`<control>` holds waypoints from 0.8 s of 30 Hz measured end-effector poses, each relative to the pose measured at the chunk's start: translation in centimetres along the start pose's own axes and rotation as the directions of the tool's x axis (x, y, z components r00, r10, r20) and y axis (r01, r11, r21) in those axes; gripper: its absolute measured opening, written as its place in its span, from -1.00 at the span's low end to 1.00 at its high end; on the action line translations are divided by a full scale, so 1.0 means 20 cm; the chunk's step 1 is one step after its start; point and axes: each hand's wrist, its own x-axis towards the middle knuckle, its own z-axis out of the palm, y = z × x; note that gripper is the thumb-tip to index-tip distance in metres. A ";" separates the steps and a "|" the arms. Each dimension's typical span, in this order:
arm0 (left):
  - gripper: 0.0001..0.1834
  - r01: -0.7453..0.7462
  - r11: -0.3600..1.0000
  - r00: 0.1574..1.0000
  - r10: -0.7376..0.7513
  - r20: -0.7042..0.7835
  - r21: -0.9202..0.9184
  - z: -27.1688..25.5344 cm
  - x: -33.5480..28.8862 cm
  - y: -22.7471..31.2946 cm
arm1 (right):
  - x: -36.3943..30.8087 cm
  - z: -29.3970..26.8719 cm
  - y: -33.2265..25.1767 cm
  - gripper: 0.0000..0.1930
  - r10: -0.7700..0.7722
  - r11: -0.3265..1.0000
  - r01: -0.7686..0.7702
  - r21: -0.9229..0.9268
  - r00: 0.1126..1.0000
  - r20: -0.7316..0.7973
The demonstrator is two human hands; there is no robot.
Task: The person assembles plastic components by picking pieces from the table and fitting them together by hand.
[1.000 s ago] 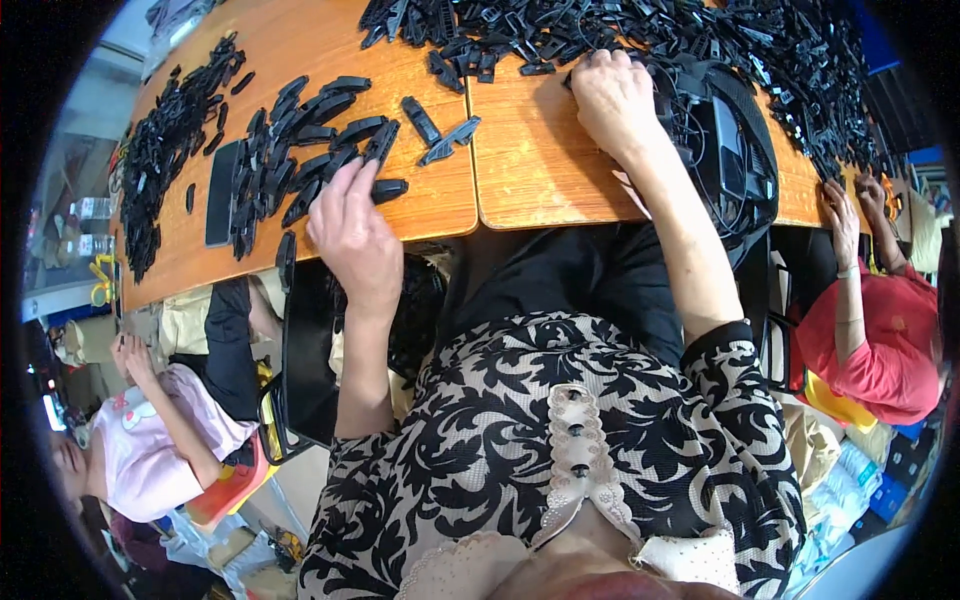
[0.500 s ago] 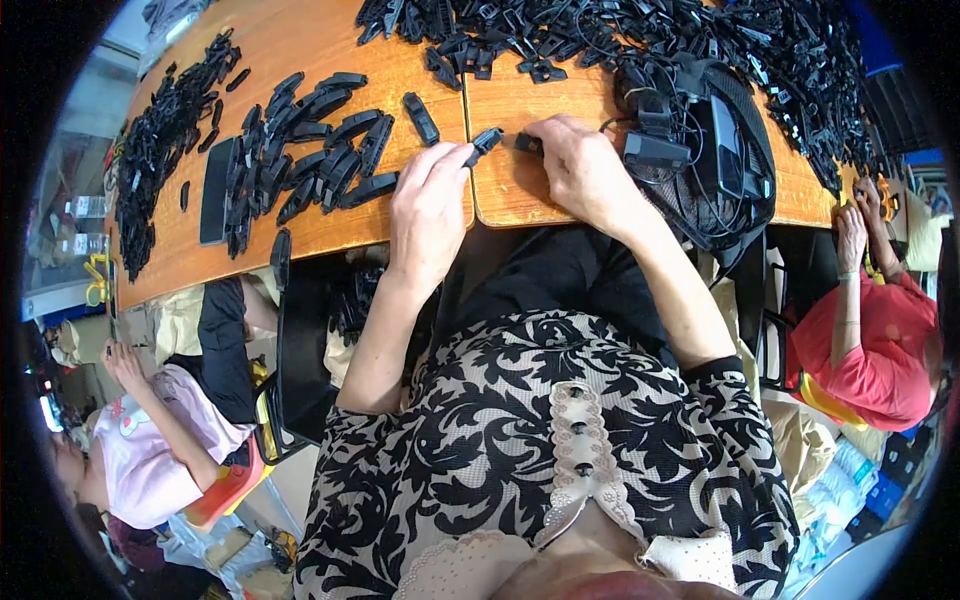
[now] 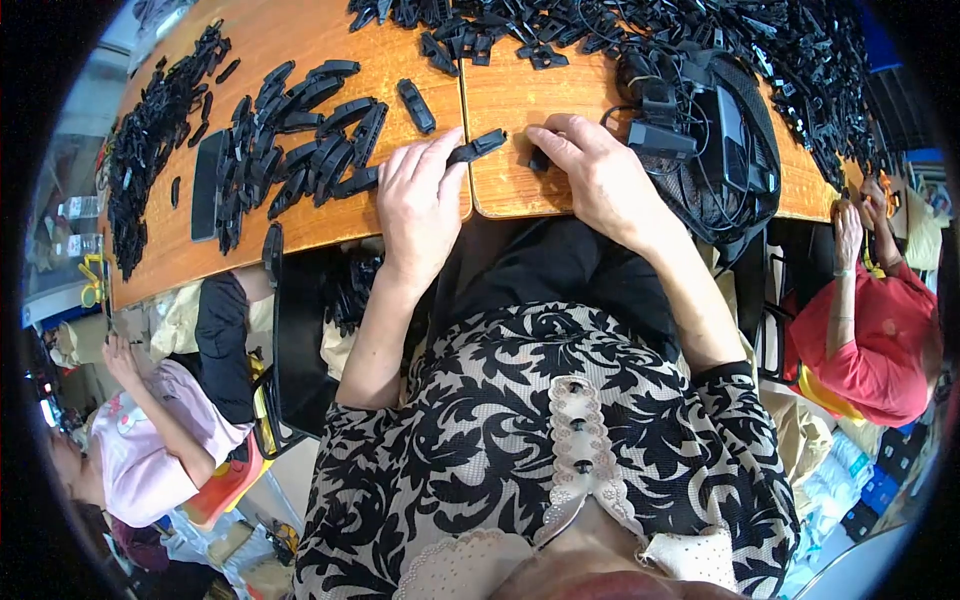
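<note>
My left hand (image 3: 421, 205) is closed on a long black plastic part (image 3: 482, 146), held between thumb and fingertips over the table's near edge. The part points to the right, and its narrow end sticks out beyond my fingers. Across a small gap, my right hand (image 3: 603, 182) pinches a small dark plastic piece (image 3: 540, 159), mostly hidden by the fingers. Another black plastic part (image 3: 416, 106) lies alone beyond my left hand. Left of that hand, several similar parts (image 3: 322, 155) lie in a loose group, one partly covered by my hand.
A phone (image 3: 205, 185) lies by the group, with a pile of small black pieces (image 3: 150, 150) farther left. A black mesh bag (image 3: 735, 190) with cables and a device sits beside my right hand. Black parts (image 3: 640, 25) heap up at the back. Co-workers sit on both sides.
My hands have drawn slightly apart, widening the gap between the two pieces. More of the long part shows beyond my left fingers. The whole view has shifted a little.
</note>
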 end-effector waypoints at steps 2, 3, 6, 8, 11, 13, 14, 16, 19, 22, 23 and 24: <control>-0.63 -0.015 0.999 1.000 0.015 -0.005 0.040 -0.01 0.00 0.00 | 0.01 -0.05 0.01 -0.54 -0.042 0.999 0.043 -0.010 0.997 0.057; -0.63 -0.013 0.999 1.000 0.014 -0.002 0.039 -0.02 0.00 0.00 | 0.01 -0.05 0.02 -0.52 -0.087 0.996 0.089 -0.017 0.990 0.108; -0.66 -0.018 0.999 1.000 0.018 -0.002 0.047 -0.03 0.01 0.01 | 0.03 -0.04 0.05 -0.61 -0.126 0.992 0.127 0.003 0.986 0.110; -0.66 -0.015 1.000 1.000 0.015 0.015 -0.003 -0.05 0.01 0.01 | 0.04 -0.04 0.05 -0.65 -0.131 0.991 0.128 0.035 0.986 0.102; -0.61 0.033 0.998 0.998 -0.031 0.047 -0.057 -0.05 0.03 0.04 | 0.06 -0.02 0.03 -0.73 -0.052 0.998 0.048 0.050 0.996 0.075; -0.60 0.036 0.997 0.998 -0.032 0.058 -0.075 -0.06 0.03 0.04 | 0.11 0.00 0.02 -0.73 -0.135 0.989 0.131 0.071 0.989 0.063; -0.60 0.040 0.995 0.997 -0.034 0.066 -0.092 -0.06 0.03 0.04 | 0.12 0.01 0.01 -0.73 -0.170 0.984 0.167 0.070 0.984 0.043; -0.60 0.054 0.992 0.996 -0.047 0.070 -0.110 -0.05 0.03 0.03 | 0.13 0.02 0.03 -0.71 -0.180 0.980 0.173 0.097 0.982 0.062; -0.60 0.065 0.988 0.995 -0.054 0.079 -0.140 -0.06 0.04 0.02 | 0.14 0.04 0.06 -0.69 -0.235 0.963 0.224 0.151 0.970 0.062; -0.60 0.064 0.983 0.995 -0.050 0.086 -0.172 -0.06 0.05 0.02 | 0.16 0.05 0.07 -0.71 -0.297 0.940 0.287 0.183 0.954 0.028; -0.60 0.069 0.979 0.995 -0.052 0.089 -0.194 -0.07 0.06 0.02 | 0.16 0.05 0.07 -0.72 -0.313 0.933 0.305 0.189 0.950 0.013; -0.60 0.067 0.979 0.995 -0.051 0.088 -0.193 -0.06 0.05 0.01 | 0.15 0.06 0.07 -0.72 -0.314 0.933 0.307 0.189 0.949 0.012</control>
